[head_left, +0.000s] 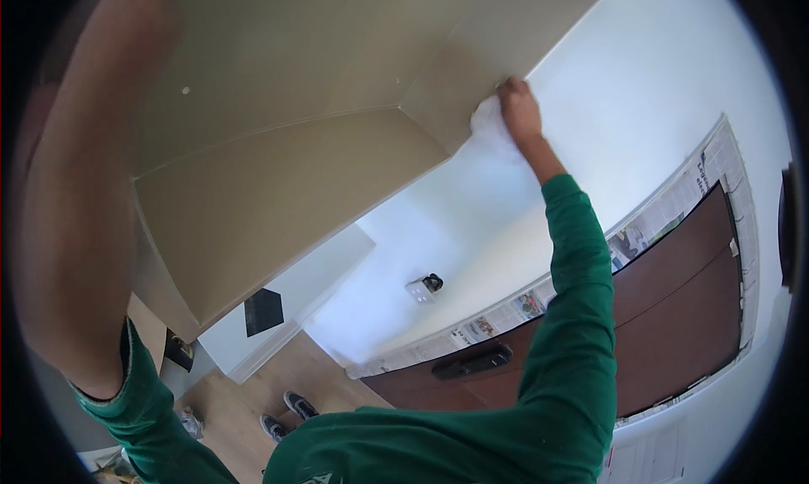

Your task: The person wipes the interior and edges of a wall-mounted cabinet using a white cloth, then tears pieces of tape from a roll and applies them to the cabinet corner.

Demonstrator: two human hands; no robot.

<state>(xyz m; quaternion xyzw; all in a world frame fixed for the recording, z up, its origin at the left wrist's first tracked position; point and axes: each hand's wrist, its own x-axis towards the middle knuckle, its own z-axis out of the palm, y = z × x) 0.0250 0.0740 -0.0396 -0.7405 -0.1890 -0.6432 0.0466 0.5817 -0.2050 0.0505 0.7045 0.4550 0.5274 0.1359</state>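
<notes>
Okay, big beige cabinet overhead fills my view, white wall behind it. I'd say we're mid-wipe: right hand pinches a white cloth against the cabinet's lower edge. Left forearm reaches up; its hand is out of sight. Next move calls for steady pressure along that edge, I reckon.

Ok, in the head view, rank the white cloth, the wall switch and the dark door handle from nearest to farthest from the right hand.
1. White cloth: bunched right under the right hand, against the edge of the beige panel.
2. Wall switch: lower down on the white wall, left of the green sleeve.
3. Dark door handle: lower again, on the brown door.
</notes>
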